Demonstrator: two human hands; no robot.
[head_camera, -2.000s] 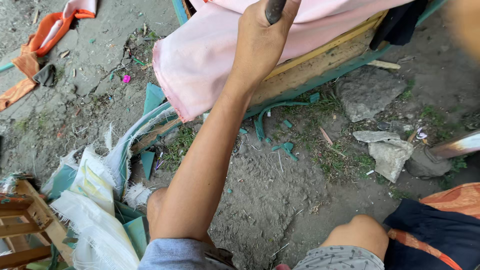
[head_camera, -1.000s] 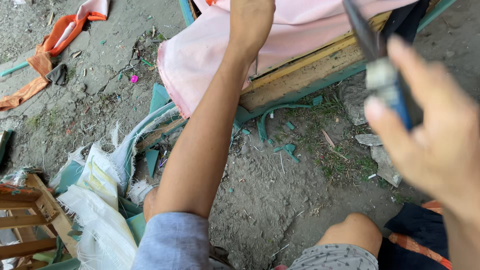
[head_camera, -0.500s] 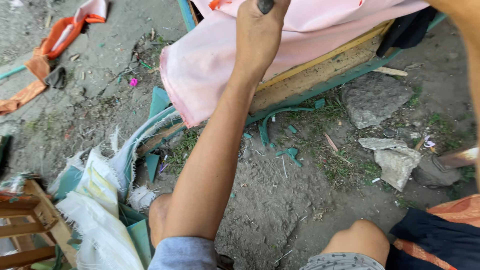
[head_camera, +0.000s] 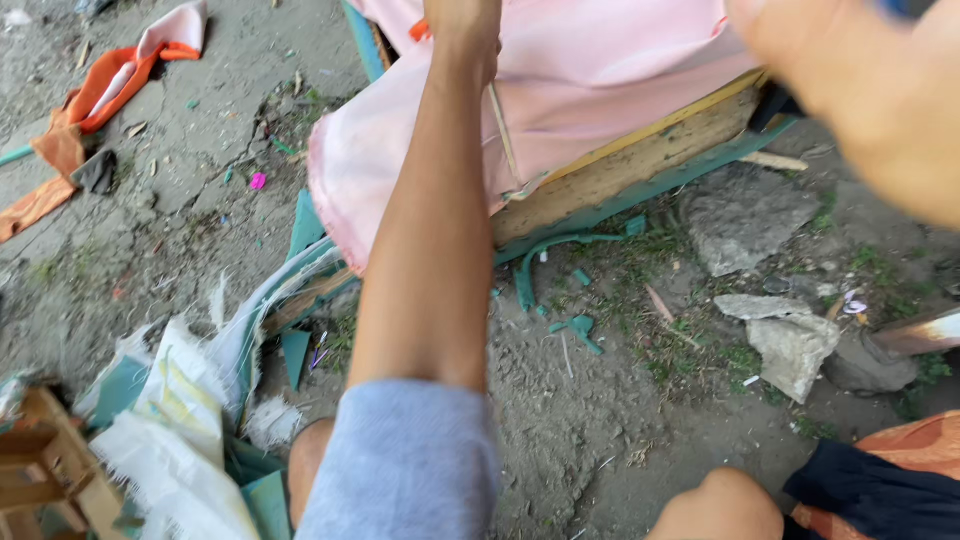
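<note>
Pink cloth (head_camera: 600, 80), thin and slightly frayed at the hem, lies draped over a flat wooden board with a pale yellow top edge (head_camera: 640, 165), which rests tilted on the dirt ground (head_camera: 600, 440) in the upper middle of the view. The left hand (head_camera: 462, 22) reaches far forward and rests on this cloth near the top edge of the frame; its fingers are cut off by the frame, so I cannot tell whether it is closed or merely pressing flat. A thin straw-coloured stick (head_camera: 503, 130) runs down the cloth just below that wrist. The right hand (head_camera: 860, 90) is raised close to the camera at upper right, badly blurred; a sliver of something blue shows at its top, but whether the hand grips it cannot be told.

A narrow green strip (head_camera: 650, 195) edges the underside of the board, and torn green scraps (head_camera: 575, 325) lie in the sparse grass below it. Grey broken stones (head_camera: 790, 345) sit well to the right. On the left, a heap of white and teal woven sacking (head_camera: 170, 430) lies beside a small wooden frame (head_camera: 40, 470), and an orange and pink rag (head_camera: 110, 90) lies apart at upper left. A bare knee (head_camera: 715, 505) shows at the bottom edge.
</note>
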